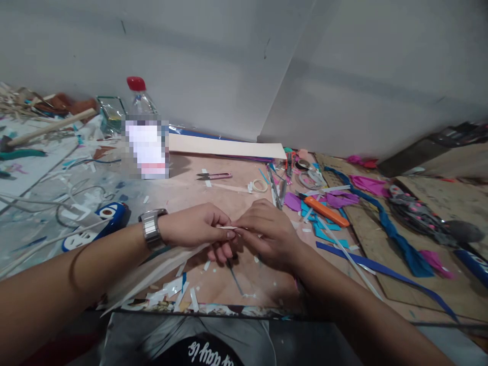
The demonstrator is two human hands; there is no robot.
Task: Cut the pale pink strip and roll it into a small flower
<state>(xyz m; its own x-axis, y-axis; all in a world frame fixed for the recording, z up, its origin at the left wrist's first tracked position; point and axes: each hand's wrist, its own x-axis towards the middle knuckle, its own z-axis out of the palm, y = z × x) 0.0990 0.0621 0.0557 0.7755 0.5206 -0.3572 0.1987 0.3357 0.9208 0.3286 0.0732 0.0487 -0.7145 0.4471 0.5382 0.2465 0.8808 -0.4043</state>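
My left hand (194,226), with a metal watch on its wrist, meets my right hand (269,234) over the middle of the table. Between the fingertips of both is a narrow whitish strip (225,227), pinched from either side. A pale, see-through band (152,277) runs from beneath my left hand toward the lower left; whether it joins the strip I cannot tell. Below the fingers a thin dark stick or wire (235,279) slants downward, its upper end hidden. Thread snips (215,176) lie just beyond my hands, with a roll of tape (260,186) to their right.
An orange utility knife (326,211) lies at right among blue and purple scraps, beside cardboard (381,290). A red-capped bottle (143,104) stands behind my left hand. Further left is a blue-and-white power strip (95,229) with cables. Paper scraps (168,290) litter the front edge.
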